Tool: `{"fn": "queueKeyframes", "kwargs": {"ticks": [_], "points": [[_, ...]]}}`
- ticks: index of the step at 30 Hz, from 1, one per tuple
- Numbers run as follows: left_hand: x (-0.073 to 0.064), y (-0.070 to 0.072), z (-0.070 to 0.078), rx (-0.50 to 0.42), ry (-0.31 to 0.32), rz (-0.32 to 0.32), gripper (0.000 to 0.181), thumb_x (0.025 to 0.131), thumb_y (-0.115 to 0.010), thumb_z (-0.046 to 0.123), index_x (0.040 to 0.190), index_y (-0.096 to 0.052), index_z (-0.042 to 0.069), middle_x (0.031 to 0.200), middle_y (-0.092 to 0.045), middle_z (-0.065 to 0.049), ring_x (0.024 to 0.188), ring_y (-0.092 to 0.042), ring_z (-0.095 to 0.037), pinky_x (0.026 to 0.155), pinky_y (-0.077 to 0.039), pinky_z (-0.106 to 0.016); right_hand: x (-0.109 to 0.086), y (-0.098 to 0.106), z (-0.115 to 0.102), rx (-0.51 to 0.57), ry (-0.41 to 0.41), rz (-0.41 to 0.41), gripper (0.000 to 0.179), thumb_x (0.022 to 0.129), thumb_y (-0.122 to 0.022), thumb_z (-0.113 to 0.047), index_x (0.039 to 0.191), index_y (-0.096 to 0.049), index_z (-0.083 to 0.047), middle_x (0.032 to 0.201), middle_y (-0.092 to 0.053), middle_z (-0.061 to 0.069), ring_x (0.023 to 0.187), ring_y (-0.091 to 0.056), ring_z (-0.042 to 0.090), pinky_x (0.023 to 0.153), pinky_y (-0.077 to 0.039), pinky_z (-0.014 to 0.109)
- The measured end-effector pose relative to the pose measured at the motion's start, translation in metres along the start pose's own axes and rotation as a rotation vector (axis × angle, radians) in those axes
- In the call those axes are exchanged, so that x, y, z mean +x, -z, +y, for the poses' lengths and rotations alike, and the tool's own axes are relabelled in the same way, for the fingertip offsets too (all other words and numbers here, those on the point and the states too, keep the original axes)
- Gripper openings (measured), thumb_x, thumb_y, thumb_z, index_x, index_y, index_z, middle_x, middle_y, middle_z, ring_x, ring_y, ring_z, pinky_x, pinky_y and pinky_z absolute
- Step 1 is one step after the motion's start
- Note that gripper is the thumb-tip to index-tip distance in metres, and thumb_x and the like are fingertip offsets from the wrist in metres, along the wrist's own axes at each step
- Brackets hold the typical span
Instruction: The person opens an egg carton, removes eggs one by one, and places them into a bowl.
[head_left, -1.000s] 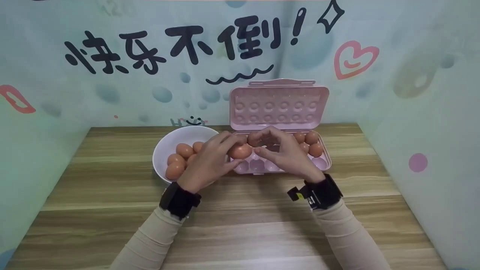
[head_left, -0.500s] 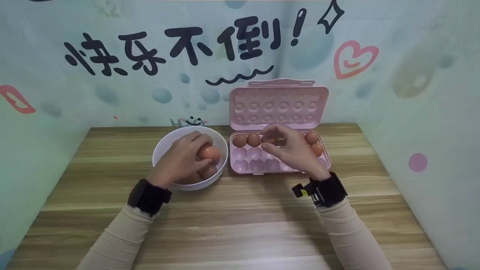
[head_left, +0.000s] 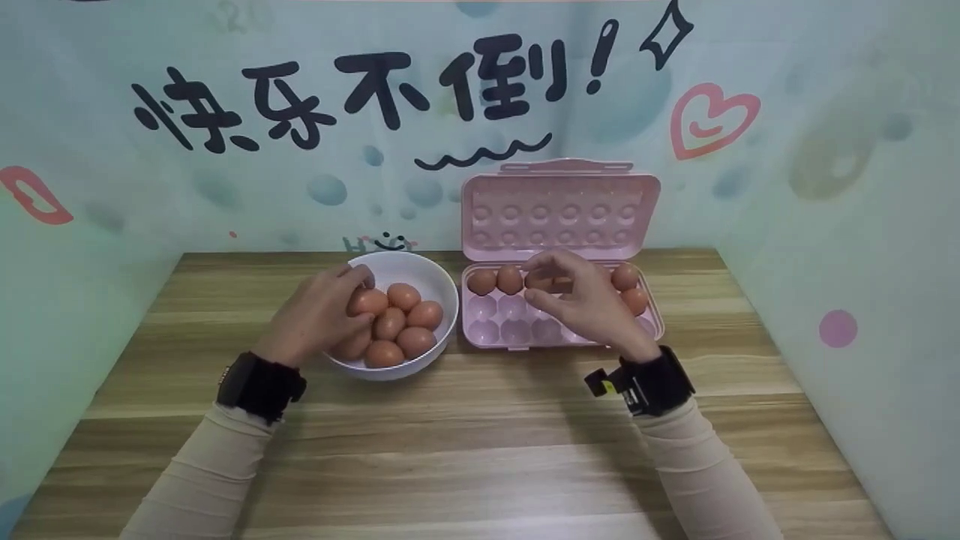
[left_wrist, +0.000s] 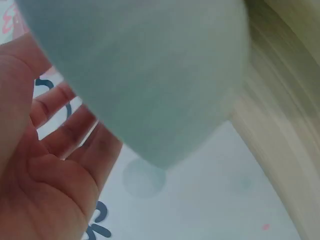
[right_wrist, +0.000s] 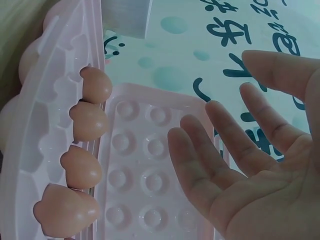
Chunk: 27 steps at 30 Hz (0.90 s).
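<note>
My left hand (head_left: pixel 319 311) reaches over the left rim of a white bowl (head_left: pixel 444 330), its thumb and fingers around a brown egg (head_left: pixel 368 302). Several more eggs (head_left: pixel 390 324) lie in the bowl. In the left wrist view the bowl's side (left_wrist: pixel 150 65) covers the fingertips and hides the egg. My right hand (head_left: pixel 581 300) hovers above the pink egg carton (head_left: pixel 514 331), fingers loosely bent and holding nothing. Brown eggs (head_left: pixel 481 282) sit in its back row; others at the right are partly hidden by the hand. The right wrist view shows the fingers spread beside several eggs (right_wrist: pixel 82 167).
The carton's raised lid (head_left: pixel 561 217) leans back near the printed backdrop (head_left: pixel 337 187). Hollows (head_left: pixel 481 307) at the carton's front left hold no eggs. Bowl and carton stand side by side on a wood-grain table (head_left: pixel 450 450).
My left hand has moved left from the carton, across the bowl, to the bowl's left side. My right hand has shifted slightly right and stays over the carton.
</note>
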<state>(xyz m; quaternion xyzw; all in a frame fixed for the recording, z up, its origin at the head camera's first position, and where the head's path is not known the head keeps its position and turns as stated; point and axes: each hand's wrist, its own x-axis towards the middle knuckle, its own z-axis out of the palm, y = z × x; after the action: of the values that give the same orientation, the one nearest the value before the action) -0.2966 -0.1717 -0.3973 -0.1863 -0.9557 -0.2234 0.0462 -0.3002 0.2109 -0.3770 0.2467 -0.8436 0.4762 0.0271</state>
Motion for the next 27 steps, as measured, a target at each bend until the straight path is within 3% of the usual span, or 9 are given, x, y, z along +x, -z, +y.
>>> {"fn": "queueKeyframes", "kwargs": {"ticks": [9,14,20,27], "points": [[-0.0001,0.0009,-0.0101,-0.004,0.108,-0.013,0.034,0.094,-0.077,0.012,0.122,-0.062,0.002,0.116,-0.065,-0.021,0.103,-0.062,-0.036,0.090,-0.055,-0.051,0.0013,0.0004,0.0029,-0.007,0.010,-0.003,0.028,0.096,-0.078,-0.009,0.122,-0.070,-0.005,0.120,-0.072,0.010,0.109,-0.072,0.022,0.101,-0.057,0.040],[-0.0003,0.0022,-0.0088,-0.010,0.127,-0.017,0.032,0.097,-0.076,0.013,0.123,-0.062,0.001,0.116,-0.065,-0.021,0.104,-0.061,-0.037,0.090,-0.054,-0.052,0.0018,0.0006,0.0042,-0.009,0.009,-0.010,0.027,0.096,-0.079,-0.011,0.121,-0.070,-0.004,0.121,-0.072,0.013,0.108,-0.071,0.022,0.102,-0.057,0.041],[-0.0022,0.0003,-0.0098,-0.002,0.066,0.020,0.037,0.099,-0.073,0.011,0.133,-0.064,-0.001,0.131,-0.063,-0.026,0.118,-0.063,-0.044,0.102,-0.053,-0.059,0.0009,0.0007,0.0034,-0.006,0.006,-0.016,0.025,0.096,-0.079,-0.011,0.119,-0.071,-0.013,0.118,-0.072,0.003,0.109,-0.072,0.020,0.101,-0.057,0.041],[-0.0020,0.0008,-0.0085,0.027,0.023,0.021,0.037,0.099,-0.070,0.006,0.135,-0.066,0.001,0.138,-0.059,-0.025,0.126,-0.061,-0.045,0.108,-0.050,-0.061,0.0005,0.0004,0.0039,-0.015,0.019,-0.021,0.022,0.097,-0.078,-0.013,0.117,-0.071,-0.014,0.118,-0.073,0.006,0.108,-0.072,0.019,0.101,-0.057,0.043]]}}
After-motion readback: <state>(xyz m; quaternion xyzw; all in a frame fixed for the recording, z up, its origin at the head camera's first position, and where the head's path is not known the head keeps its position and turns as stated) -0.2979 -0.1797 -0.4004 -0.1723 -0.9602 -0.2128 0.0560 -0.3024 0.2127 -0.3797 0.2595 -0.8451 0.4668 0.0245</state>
